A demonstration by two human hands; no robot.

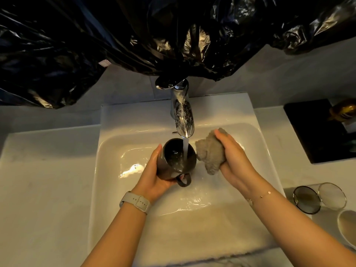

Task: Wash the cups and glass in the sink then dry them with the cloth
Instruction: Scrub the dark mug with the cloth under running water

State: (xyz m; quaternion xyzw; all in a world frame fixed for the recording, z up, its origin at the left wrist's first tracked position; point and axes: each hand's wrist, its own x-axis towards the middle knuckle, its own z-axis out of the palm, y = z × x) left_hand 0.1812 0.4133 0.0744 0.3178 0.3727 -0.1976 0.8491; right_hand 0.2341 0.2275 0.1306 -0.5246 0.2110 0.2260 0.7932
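My left hand (154, 174) grips a dark mug (176, 159) over the white sink (119, 189), with its handle pointing toward me. Water runs from the chrome tap (183, 116) straight into the mug. Just right of the mug, my right hand (233, 157) holds a bunched grey cloth (210, 153). On the counter to the right lies a glass (319, 197) on its side, and the rim of a white cup (346, 226) shows at the frame's edge.
Black plastic sheeting (134, 35) hangs over the wall behind the tap. A black tray (316, 132) with a golden object (342, 110) sits at the back right. White counter (44, 180) stretches left of the sink. Water pools in the basin.
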